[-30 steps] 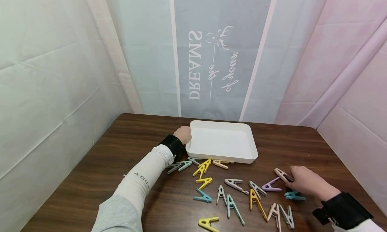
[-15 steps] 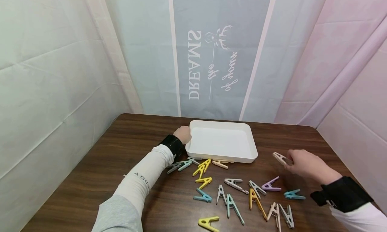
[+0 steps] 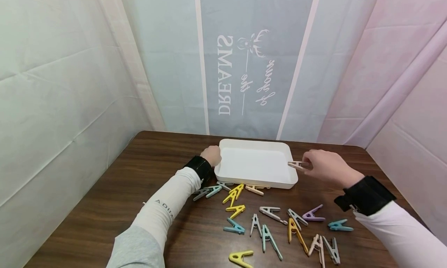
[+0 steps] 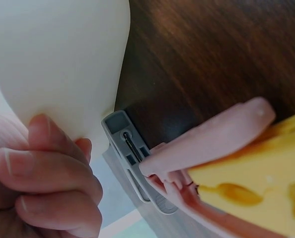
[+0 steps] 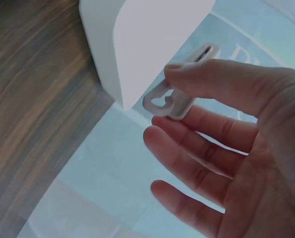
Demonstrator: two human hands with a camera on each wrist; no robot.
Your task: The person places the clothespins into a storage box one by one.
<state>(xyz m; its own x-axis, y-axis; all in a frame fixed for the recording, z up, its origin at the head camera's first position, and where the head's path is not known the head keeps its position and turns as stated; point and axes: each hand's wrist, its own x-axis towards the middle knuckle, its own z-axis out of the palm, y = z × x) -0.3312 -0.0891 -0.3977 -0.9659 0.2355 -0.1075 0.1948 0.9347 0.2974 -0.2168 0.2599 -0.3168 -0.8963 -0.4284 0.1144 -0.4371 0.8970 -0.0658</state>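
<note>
My left hand (image 3: 211, 155) holds the left edge of a shallow white tray (image 3: 256, 163); in the left wrist view its curled fingers (image 4: 53, 173) lie against the tray rim. At the opposite side, my right hand (image 3: 326, 166) pinches a beige clothespin (image 3: 296, 165) between thumb and fingertips. The tip of that clothespin reaches over the tray's right rim. In the right wrist view the clothespin (image 5: 182, 104) sits under the thumb beside the tray wall (image 5: 132, 49), the other fingers spread. No clothespin shows inside the tray.
Several clothespins lie scattered in front of the tray, among them a purple one (image 3: 313, 214), a blue one (image 3: 340, 225) and an orange one (image 3: 297, 235). Close to the left hand, a grey clothespin (image 4: 122, 144) touches the tray. Curtains surround the brown table (image 3: 167, 147).
My right hand has lifted the beige clothespin from near the purple and blue ones and carried it up and left to the tray's right rim. The left hand stays put.
</note>
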